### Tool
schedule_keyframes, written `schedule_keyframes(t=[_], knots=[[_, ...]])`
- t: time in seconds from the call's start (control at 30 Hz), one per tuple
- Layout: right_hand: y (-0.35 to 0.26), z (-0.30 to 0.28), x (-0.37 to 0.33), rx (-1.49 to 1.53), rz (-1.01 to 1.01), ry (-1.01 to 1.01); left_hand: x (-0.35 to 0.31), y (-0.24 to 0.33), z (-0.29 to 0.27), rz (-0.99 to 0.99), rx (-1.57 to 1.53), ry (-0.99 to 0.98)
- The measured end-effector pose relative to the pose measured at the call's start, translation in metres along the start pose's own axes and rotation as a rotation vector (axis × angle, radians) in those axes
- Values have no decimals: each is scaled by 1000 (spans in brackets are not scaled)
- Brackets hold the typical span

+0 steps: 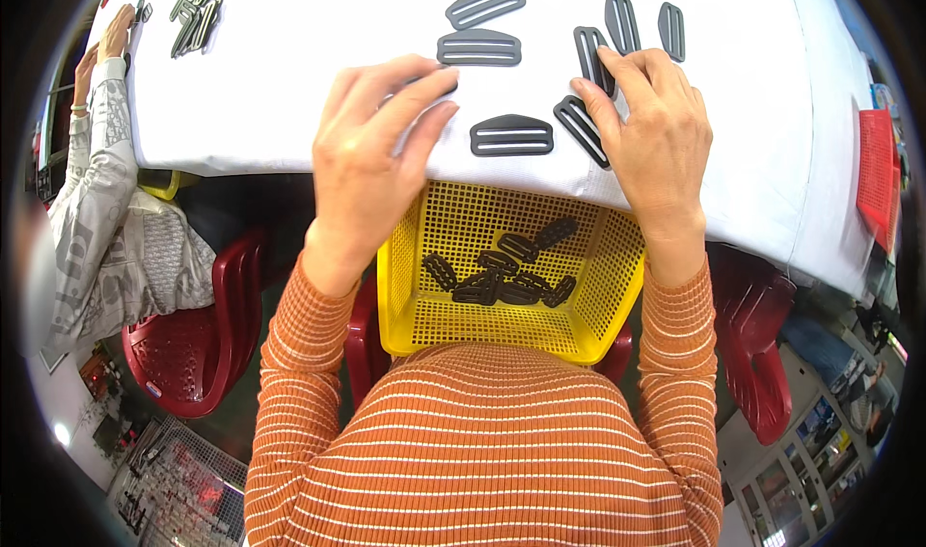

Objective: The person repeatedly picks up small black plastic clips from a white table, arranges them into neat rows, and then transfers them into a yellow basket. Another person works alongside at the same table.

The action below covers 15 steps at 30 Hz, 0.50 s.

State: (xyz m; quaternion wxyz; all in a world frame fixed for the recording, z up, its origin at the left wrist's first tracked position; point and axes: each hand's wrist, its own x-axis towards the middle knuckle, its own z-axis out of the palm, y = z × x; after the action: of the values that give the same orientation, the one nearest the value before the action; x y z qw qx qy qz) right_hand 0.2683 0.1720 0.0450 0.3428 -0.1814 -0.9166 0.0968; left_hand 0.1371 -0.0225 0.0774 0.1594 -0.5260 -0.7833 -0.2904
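Black slide buckles with two slots lie spread over the white-covered table. At the left of the group, my left hand [371,147] curls its fingers and thumb around a dark buckle [447,86], mostly hidden beneath them. My right hand [661,127] has index finger and thumb closed at the edges of another slide buckle [588,55]. Just below its thumb a tilted buckle [582,130] lies near the table edge. Between my hands rests a flat buckle [511,136], with two more, the nearer buckle [479,48] and the farther buckle [485,6], beyond it.
Below the table edge, in front of my body, a yellow mesh basket [410,317] contains several black buckles. Red plastic chairs [193,354] stand at both sides. Another person's sleeve [106,151] reaches the table at far left, near a buckle pile [198,21]. A red basket [876,176] is at right.
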Motion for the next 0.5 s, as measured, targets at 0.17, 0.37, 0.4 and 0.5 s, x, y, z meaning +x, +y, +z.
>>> schedule_keyframes(t=[0.17, 0.37, 0.4, 0.5], knots=[[8, -11, 6, 110, 184, -65, -10, -21, -10, 29, 111, -78], [21, -25, 7, 202, 284, -232, -1, -19, -19, -179, -53, -72], [24, -21, 10, 156, 241, -164, 1, -20, -18, -188, -55, -100], [29, 1, 25, 6, 102, -6, 10, -23, -15, -115, 24, -61]])
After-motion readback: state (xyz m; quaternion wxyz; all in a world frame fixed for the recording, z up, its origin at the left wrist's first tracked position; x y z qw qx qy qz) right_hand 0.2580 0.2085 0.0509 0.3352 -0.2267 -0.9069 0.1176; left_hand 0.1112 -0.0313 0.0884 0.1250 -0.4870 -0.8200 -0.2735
